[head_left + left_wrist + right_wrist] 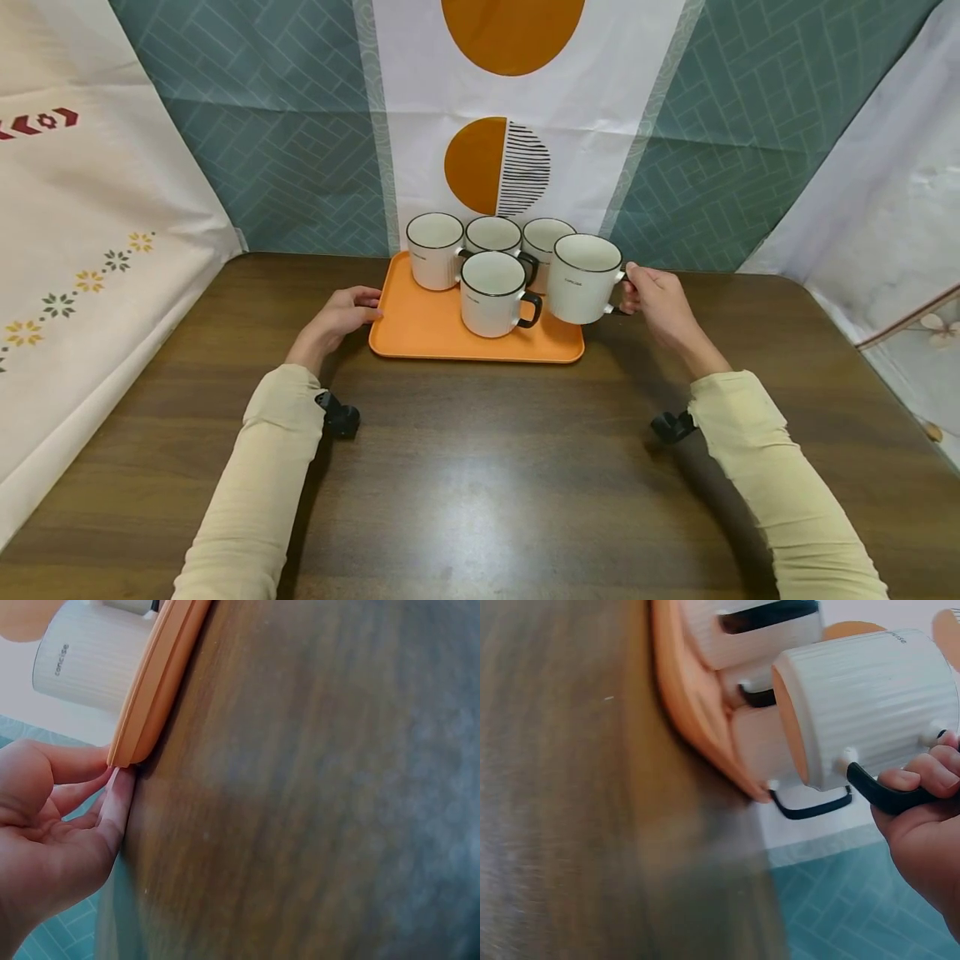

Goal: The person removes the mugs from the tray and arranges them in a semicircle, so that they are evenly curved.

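The tray (420,333) lies on the table (480,467) between the two hands, and the left hand (337,321) touches its left edge. Just left of the right hand (660,304) is the held mug (583,289), at the right end of the tray, with its handle (874,790) in this hand. On the tray, the left mug (432,260) stands nearest to the left hand; toward the right hand follow the middle mug (492,236) and the right mug (546,233). The front mug (489,308) stands before the middle mug. Behind everything hangs a cloth (285,150).
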A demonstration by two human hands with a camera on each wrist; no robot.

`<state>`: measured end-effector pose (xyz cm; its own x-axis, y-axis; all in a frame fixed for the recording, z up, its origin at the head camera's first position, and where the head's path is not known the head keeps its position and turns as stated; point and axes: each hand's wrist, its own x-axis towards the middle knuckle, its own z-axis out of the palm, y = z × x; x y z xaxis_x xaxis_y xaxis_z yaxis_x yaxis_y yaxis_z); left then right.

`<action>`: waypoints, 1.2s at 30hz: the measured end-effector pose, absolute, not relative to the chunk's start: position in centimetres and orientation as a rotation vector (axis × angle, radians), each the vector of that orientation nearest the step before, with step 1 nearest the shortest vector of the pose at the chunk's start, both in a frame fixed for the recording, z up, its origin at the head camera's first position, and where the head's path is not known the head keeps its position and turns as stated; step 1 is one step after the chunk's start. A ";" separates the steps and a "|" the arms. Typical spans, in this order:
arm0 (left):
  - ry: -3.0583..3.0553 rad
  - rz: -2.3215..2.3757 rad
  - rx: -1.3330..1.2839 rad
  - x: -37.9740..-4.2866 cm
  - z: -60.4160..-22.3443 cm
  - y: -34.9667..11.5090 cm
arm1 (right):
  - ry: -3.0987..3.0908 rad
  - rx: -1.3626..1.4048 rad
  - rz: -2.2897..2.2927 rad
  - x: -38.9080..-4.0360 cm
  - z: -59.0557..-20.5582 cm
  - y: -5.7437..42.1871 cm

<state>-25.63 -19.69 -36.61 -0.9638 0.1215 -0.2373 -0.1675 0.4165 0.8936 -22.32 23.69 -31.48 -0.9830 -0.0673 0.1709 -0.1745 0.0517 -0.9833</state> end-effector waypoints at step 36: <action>2.372 1.581 -0.043 -25.3 -36.7 -19.8 | -1.740 0.278 2.468 -22.9 -26.7 29.2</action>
